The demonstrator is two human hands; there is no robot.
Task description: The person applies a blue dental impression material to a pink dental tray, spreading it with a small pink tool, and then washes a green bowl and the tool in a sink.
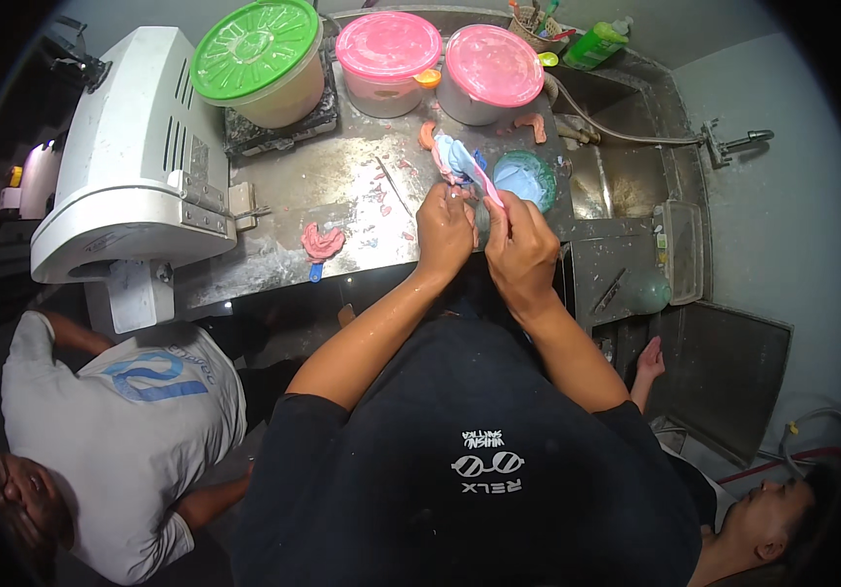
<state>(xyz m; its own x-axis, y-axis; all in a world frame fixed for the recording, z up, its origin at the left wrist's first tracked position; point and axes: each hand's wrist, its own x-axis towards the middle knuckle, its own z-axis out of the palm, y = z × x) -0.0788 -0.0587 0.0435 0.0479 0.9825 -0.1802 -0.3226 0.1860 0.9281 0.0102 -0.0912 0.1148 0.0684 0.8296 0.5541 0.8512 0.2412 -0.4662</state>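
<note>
Pink spatula (492, 192), tilted, pale-blue paste (454, 154) heaped at its tip

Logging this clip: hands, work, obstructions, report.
Left hand gripping blue-coated dental impression. Right hand gripping pink spatula-like tool. Green bowl close beyond right hand.

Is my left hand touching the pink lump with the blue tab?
Apart: the head view shows metal counter between the left hand and the pink lump, which lies to its left.
</note>
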